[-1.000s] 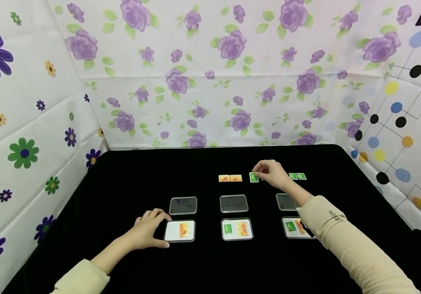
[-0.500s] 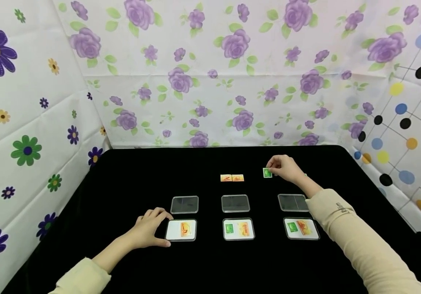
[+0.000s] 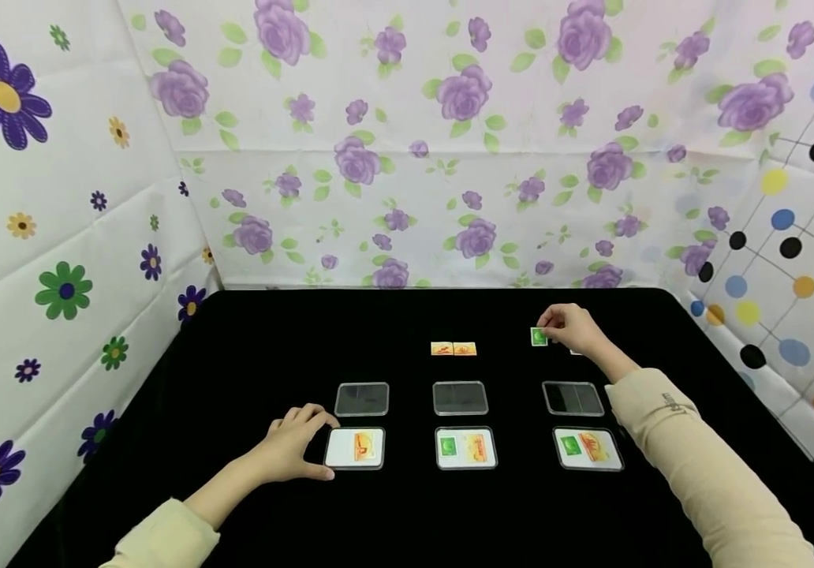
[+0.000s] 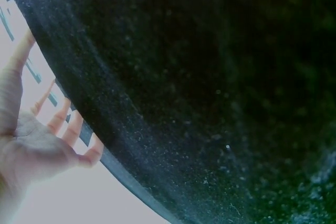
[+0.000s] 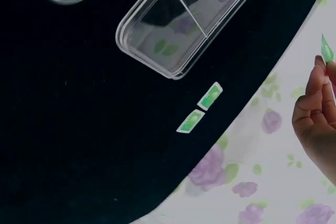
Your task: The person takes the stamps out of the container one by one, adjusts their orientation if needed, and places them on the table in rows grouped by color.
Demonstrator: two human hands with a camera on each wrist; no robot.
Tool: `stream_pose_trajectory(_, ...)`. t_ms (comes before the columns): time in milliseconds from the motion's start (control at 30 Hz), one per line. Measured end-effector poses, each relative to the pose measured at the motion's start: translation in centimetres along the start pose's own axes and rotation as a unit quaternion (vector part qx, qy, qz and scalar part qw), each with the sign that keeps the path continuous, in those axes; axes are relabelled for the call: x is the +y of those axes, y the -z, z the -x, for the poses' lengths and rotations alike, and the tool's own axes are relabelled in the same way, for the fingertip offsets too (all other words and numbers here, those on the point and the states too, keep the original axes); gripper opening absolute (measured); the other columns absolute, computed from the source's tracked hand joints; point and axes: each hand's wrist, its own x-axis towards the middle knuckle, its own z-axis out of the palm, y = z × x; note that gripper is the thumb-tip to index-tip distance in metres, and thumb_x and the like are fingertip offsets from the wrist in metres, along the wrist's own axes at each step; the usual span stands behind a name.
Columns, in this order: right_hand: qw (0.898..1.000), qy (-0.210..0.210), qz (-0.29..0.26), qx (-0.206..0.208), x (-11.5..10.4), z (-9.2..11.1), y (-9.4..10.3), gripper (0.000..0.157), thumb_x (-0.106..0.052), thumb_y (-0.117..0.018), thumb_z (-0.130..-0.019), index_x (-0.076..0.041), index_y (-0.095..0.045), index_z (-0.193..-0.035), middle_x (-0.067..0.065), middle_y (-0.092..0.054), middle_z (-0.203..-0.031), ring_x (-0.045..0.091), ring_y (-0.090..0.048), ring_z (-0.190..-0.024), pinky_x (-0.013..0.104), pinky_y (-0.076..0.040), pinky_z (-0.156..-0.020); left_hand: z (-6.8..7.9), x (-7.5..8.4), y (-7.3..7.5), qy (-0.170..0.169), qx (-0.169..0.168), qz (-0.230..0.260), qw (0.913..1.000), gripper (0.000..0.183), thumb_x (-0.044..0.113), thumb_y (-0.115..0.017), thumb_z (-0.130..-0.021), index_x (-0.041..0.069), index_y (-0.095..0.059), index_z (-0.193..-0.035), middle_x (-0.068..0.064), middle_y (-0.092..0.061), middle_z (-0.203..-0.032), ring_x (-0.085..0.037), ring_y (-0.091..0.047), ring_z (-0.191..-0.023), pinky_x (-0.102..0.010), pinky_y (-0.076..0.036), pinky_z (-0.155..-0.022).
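My right hand (image 3: 572, 325) pinches a small green stamp (image 3: 538, 337) between thumb and fingertips, above the back right of the table. In the right wrist view, two more green stamps (image 5: 210, 96) lie on the black cloth; in the head view that hand mostly hides them. My left hand (image 3: 295, 443) rests beside the left clear case (image 3: 336, 450), which has a white inside and an orange stamp (image 3: 364, 446). Its index finger and thumb lie spread at the case's left corners, while the left wrist view shows the fingers loosely bent.
Two orange stamps (image 3: 453, 349) lie side by side at the back. White-lined cases with green and orange stamps stand at the middle (image 3: 465, 465) and right (image 3: 591, 465). Behind this row are three clear divided trays, including the right one (image 3: 573, 398). Flowered cloth (image 3: 407, 213) hangs behind.
My right hand has carried the green stamp to the right, away from the orange pair and towards the two other green stamps. My left hand has stayed beside the left case.
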Motion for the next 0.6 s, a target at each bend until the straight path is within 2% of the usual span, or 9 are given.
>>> stream_pose_trajectory(167,1.0,-0.021,-0.005,0.01,1.0,-0.1,0.7,0.01,0.0,-0.06,-0.088,0.007,-0.063,-0.095,0.021,-0.066,-0.081,0.032,-0.064,-0.072,0.033,-0.053,-0.064,-0.1,-0.2,-0.1,0.002,0.003,-0.004,1.0,0.067,0.038,-0.085,-0.063,0.015,-0.056,-0.119,-0.014,-0.049,-0.131,-0.037,-0.046,-0.116,-0.062,-0.037,-0.09)
stream_pose_trajectory(400,0.999,-0.044,0.005,0.019,2.6,0.2,1.3,0.013,-0.002,-0.059,-0.09,0.008,-0.062,-0.098,0.023,-0.065,-0.085,0.027,-0.063,-0.072,0.031,-0.051,-0.064,-0.2,-0.4,-0.4,-0.001,0.004,-0.007,1.0,0.068,0.039,-0.084,-0.064,0.015,-0.055,-0.12,-0.012,-0.049,-0.13,-0.037,-0.045,-0.117,-0.062,-0.037,-0.091)
stream_pose_trajectory(600,0.998,-0.046,0.02,0.028,4.4,0.4,0.2,0.012,0.0,-0.059,-0.089,0.008,-0.062,-0.097,0.025,-0.065,-0.084,0.031,-0.062,-0.073,0.033,-0.049,-0.064,-0.1,-0.4,-0.4,-0.004,0.006,-0.013,0.9999,0.067,0.039,-0.085,-0.064,0.015,-0.055,-0.12,-0.012,-0.049,-0.129,-0.038,-0.045,-0.117,-0.063,-0.037,-0.091)
